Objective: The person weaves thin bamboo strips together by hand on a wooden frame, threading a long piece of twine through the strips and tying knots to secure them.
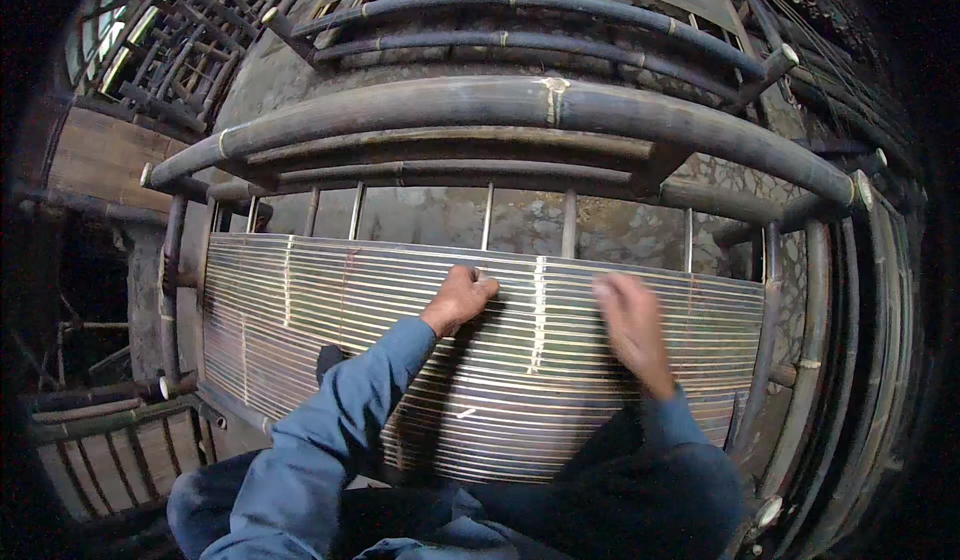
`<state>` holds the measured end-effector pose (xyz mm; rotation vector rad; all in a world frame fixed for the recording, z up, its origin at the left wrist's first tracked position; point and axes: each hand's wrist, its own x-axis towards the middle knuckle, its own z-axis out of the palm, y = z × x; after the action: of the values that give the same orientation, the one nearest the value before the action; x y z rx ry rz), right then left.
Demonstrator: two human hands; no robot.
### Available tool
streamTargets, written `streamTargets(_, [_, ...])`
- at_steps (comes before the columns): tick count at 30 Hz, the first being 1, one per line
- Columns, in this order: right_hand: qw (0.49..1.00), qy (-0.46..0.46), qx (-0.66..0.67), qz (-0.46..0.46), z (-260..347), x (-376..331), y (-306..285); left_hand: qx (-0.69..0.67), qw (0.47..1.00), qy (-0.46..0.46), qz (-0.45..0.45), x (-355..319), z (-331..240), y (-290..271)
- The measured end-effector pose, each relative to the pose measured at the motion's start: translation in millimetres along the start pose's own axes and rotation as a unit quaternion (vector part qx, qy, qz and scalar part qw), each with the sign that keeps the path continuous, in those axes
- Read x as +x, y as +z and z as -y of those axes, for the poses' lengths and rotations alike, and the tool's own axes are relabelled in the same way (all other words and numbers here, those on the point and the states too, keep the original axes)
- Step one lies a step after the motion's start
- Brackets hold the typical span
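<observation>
A bamboo chair frame lies in front of me, its seat made of several thin pale bamboo slats laid side by side. My left hand rests near the seat's far edge with fingers curled, pressing on the slats. My right hand hovers above the slats to the right, blurred by motion, fingers loosely apart and holding nothing visible. Both arms wear blue sleeves. A thick dark bamboo rail curves across just beyond the seat.
More dark bamboo furniture frames are stacked behind. Other bamboo frames stand at the upper left and a slatted piece at the lower left. A mottled stone floor shows through the gaps.
</observation>
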<state>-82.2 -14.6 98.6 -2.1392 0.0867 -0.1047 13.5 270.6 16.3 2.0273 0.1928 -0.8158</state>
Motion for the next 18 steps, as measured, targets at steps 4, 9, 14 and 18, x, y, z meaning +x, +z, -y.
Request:
streamTargets(4, [0.796, 0.369, 0.372, 0.304, 3, 53, 141, -0.020, 0.987, -0.002, 0.157, -46, -7, -2])
streamTargets(9, [0.759, 0.310, 0.549, 0.160, -26, 47, 156, 0.286, 0.778, 0.155, 0.538, -63, -70, -59])
streamTargets(14, [0.957, 0.166, 0.233, 0.043, -19, 9, 103, 0.461, 0.771, 0.221, 0.381, -25, -144, -159])
streamTargets(18, [0.962, 0.148, 0.217, -0.076, 44, -17, 67, 0.287, 0.839, 0.416, 0.201, 21, -64, -137])
